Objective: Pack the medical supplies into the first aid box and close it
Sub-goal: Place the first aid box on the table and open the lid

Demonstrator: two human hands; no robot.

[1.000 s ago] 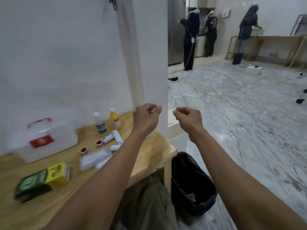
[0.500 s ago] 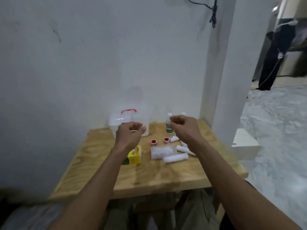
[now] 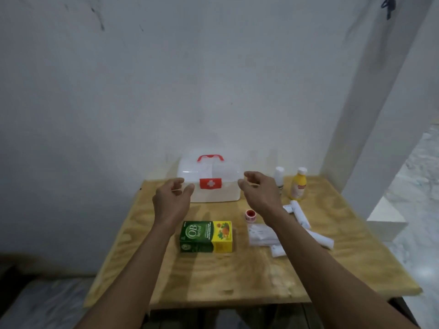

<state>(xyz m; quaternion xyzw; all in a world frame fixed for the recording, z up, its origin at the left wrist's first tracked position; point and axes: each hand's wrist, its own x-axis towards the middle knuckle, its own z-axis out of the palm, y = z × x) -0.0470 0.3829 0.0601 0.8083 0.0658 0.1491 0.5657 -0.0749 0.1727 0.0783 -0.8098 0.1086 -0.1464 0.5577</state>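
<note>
I see both forearms stretched forward over bench. Left hand raised, fingers loosely curled, released, holding nothing, just before first aid box left corner. Box shut, at bench rear by wall. Right hand likewise released, near box right corner. Supplies lie on bench below.

The box is sitting at the back of the table, against the wall. Two bottles are standing to its right. A carton is lying before the box, with a tape roll, packet and bandage rolls lying to the carton's right.
</note>
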